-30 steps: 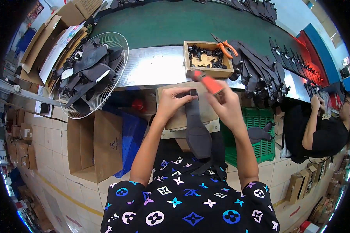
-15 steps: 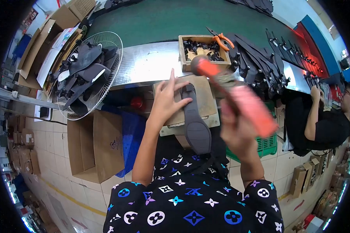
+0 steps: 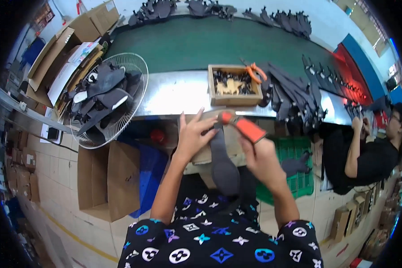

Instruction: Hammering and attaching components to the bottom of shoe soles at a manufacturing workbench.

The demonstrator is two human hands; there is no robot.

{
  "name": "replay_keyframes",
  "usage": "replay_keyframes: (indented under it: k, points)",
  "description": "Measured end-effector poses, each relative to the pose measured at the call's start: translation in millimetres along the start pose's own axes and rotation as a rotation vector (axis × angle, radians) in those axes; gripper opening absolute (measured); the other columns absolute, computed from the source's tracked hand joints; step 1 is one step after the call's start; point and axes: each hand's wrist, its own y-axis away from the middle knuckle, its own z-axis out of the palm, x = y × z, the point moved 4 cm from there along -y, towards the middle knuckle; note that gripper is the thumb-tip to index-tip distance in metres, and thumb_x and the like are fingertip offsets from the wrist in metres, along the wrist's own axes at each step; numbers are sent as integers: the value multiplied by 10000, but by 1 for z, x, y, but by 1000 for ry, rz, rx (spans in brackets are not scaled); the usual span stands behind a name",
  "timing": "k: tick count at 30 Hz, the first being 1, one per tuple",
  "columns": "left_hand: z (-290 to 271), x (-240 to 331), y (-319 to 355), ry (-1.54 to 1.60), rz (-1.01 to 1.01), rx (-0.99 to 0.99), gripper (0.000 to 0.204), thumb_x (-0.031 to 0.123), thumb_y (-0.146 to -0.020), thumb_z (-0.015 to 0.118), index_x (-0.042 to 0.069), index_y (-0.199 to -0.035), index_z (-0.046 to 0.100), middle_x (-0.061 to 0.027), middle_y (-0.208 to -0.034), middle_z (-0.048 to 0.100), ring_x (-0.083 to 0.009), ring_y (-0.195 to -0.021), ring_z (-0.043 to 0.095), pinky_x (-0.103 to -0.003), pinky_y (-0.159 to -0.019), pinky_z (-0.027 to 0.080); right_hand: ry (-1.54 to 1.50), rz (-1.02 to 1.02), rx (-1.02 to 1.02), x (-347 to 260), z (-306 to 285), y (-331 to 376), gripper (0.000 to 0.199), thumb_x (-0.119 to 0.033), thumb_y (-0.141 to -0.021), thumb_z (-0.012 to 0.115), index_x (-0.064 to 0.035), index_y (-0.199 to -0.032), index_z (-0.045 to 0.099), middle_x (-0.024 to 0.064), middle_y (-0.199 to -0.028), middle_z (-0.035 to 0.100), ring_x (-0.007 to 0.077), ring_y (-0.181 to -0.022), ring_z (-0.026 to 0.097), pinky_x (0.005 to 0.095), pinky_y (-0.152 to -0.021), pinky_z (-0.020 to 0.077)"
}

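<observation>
A dark grey sandal sole [image 3: 224,172] lies lengthwise over a worn block [image 3: 233,143], its wide end toward me. My left hand [image 3: 193,137] holds its far narrow end, thumb at the edge and the other fingers partly spread around the tip. My right hand [image 3: 267,164] is closed round the handle of a red hammer [image 3: 249,129]. The hammer's head is down at the far end of the sole, close to my left fingertips, and hides that end. Whether it touches the sole, I cannot tell.
Beyond the block, a wooden box [image 3: 235,99] of small black parts stands on a metal bench [image 3: 174,96], with orange-handled pliers [image 3: 256,73] at its corner. Dark soles fill a wire fan guard [image 3: 140,96] at left. A green crate [image 3: 295,185] is at right; a co-worker [image 3: 370,152] sits beyond.
The hammer has come down and left from a blurred raised position onto the sole's far end. My left fingers have drawn closer round that end. The view has tilted up slightly.
</observation>
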Motion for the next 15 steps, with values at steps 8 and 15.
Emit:
replay_keyframes:
  k: [8,15]
  points:
    - [-58,96,59,945,-172,-335,218,165,-932,677,-48,-962,712,-90,-838,647,-153,-785,603,-295,-707,454,441,-84,-269,45,49,-9,461,-146,-929,633,-5,-1347,497,189,-1010,666,353,-879,679,440,-714,553]
    - [-71,121,84,1364,-276,-596,245,181,-990,618,-45,-1007,711,-85,-965,701,-135,-923,623,-285,-821,472,-271,-351,-559,-13,-2,-5,339,-249,-907,690,11,-1124,668,141,-1030,700,313,-912,677,355,-781,534]
